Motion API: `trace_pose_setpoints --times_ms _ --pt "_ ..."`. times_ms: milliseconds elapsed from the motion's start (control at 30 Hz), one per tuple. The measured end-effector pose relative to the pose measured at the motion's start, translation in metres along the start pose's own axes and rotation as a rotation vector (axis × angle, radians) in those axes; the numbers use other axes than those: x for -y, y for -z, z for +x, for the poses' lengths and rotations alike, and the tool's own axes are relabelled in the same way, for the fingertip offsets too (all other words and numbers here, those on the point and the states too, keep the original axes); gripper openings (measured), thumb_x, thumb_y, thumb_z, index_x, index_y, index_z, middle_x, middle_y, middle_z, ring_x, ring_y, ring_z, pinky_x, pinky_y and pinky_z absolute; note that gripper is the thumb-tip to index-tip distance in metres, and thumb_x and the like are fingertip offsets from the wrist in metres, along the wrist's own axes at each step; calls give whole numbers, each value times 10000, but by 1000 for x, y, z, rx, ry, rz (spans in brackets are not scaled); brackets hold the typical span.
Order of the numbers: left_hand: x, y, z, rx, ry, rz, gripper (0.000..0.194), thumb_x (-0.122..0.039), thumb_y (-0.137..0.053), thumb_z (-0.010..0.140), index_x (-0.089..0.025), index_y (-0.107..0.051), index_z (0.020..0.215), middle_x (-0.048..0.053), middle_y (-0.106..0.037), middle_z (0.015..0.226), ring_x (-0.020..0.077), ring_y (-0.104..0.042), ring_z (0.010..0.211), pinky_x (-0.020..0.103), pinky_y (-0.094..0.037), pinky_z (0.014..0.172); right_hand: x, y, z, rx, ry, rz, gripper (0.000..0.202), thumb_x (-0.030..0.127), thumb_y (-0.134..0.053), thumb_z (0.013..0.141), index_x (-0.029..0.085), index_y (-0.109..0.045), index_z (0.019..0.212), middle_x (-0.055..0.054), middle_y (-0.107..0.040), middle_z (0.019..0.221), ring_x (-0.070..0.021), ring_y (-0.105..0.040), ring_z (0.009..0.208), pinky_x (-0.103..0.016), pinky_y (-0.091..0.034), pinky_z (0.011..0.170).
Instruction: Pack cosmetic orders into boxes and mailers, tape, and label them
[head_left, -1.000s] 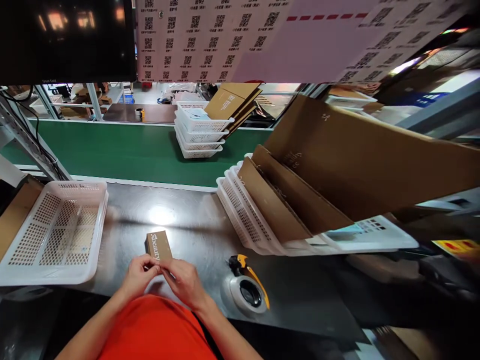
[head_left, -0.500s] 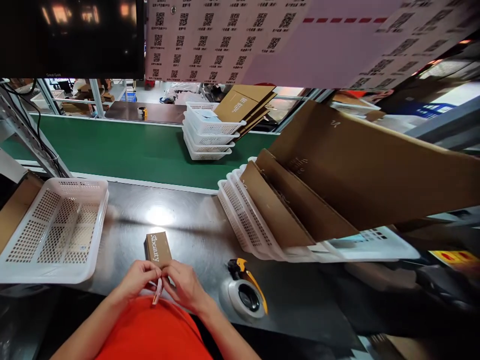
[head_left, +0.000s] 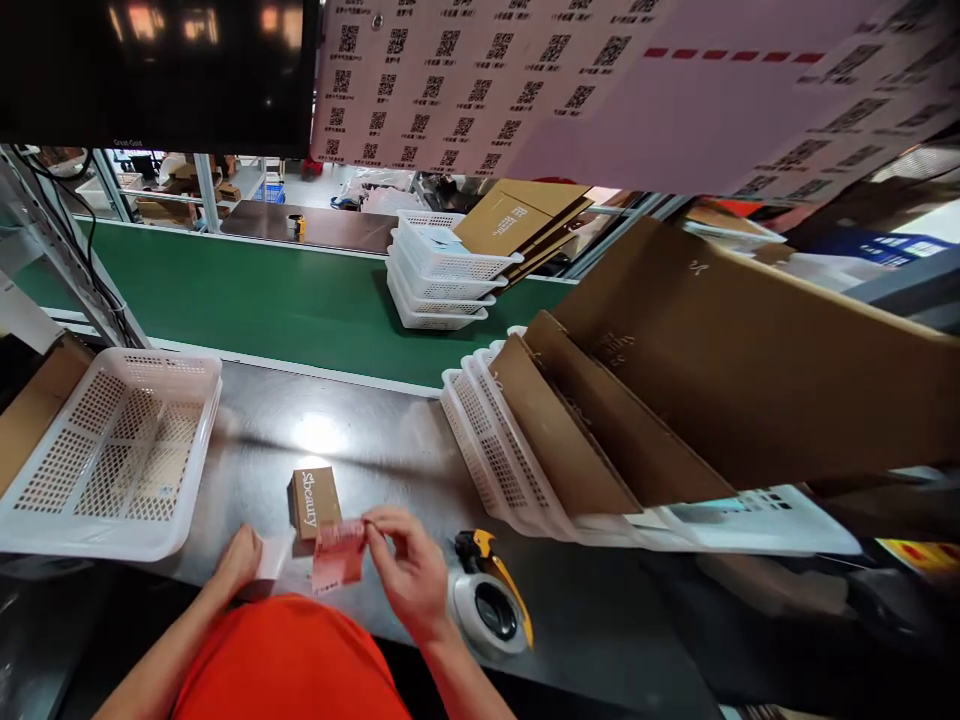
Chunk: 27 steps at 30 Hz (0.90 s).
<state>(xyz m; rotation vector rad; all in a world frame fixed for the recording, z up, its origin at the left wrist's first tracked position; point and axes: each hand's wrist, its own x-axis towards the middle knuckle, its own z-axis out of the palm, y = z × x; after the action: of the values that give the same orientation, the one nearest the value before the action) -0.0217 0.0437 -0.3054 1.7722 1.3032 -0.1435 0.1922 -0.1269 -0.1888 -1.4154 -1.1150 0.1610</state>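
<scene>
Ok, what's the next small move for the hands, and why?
I'd probably lay the white piece on the metal table to free the left hand. Both hands look occupied: the right hand pinches the pinkish-red slip, while the brown box sits unheld just beyond, with bare metal to its left.

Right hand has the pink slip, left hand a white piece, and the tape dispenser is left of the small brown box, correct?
Not quite: the head view shows the tape dispenser to the right of the small brown box. The right hand holds the pink slip, the left hand a white piece.
</scene>
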Motion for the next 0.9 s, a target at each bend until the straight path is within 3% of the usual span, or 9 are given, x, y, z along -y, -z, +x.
trace_pose_setpoints --times_ms 67,133,200,300,500,700,800,900 --pt "19 -1 -2 12 -23 101 173 -153 -388 991 -201 -516 885 68 -637 877 215 -622 895 320 -408 817 -33 -12 21 18 -287 9 195 213 -661 837 233 -612 1025 -53 -720 959 -191 -692 840 -308 -582 714" --pt "34 -4 -5 78 -76 186 156 -180 -415 994 -204 -529 891 53 -651 898 201 -615 886 308 -410 830 -69 -24 40 106 -470 -2 367 210 -672 730 210 -618 1093 -49 -717 967 -187 -682 810 -296 -566 677" --pt "43 -10 -5 138 -173 297 137 -187 -435 984 -206 -531 888 44 -655 926 187 -603 883 292 -413 832 -98 -36 53 181 -526 -16 489 180 -647 652 190 -627 1141 -33 -711 939 -179 -674 784 -294 -554 678" --pt "49 -17 -4 133 -335 417 127 -159 -425 964 -204 -520 891 63 -638 1000 187 -592 922 291 -424 850 -125 -48 58 233 -523 -27 549 172 -622 622 181 -637 1171 -6 -698 890 -169 -660 763 -301 -546 706" --pt "40 -17 -7 62 -537 383 137 -129 -424 925 -201 -530 879 89 -612 1022 198 -595 913 315 -465 848 -143 -58 50 282 -513 -89 566 175 -588 670 178 -625 1235 -17 -706 937 -172 -653 791 -325 -551 772" --pt "13 -12 -12 -24 -795 423 171 -118 -457 905 -171 -619 923 134 -647 1070 261 -602 996 390 -492 879 -151 -62 44 329 -472 -143 595 125 -566 719 163 -609 1311 -58 -726 1023 -176 -681 847 -313 -565 769" --pt "-4 -17 -7 -22 -972 416 199 -123 -487 917 -171 -676 957 145 -678 1220 294 -596 1176 433 -476 981 -154 -63 40 335 -431 -183 594 113 -561 740 170 -611 1329 -72 -731 1060 -181 -690 870 -316 -578 766" --pt "-17 -26 3 68 -1141 473 177 -171 -550 935 -186 -720 983 108 -606 1474 311 -482 1415 490 -352 1170 -156 -64 37 339 -368 -228 589 112 -568 745 168 -620 1329 -84 -730 1083 -193 -694 899 -344 -598 799"
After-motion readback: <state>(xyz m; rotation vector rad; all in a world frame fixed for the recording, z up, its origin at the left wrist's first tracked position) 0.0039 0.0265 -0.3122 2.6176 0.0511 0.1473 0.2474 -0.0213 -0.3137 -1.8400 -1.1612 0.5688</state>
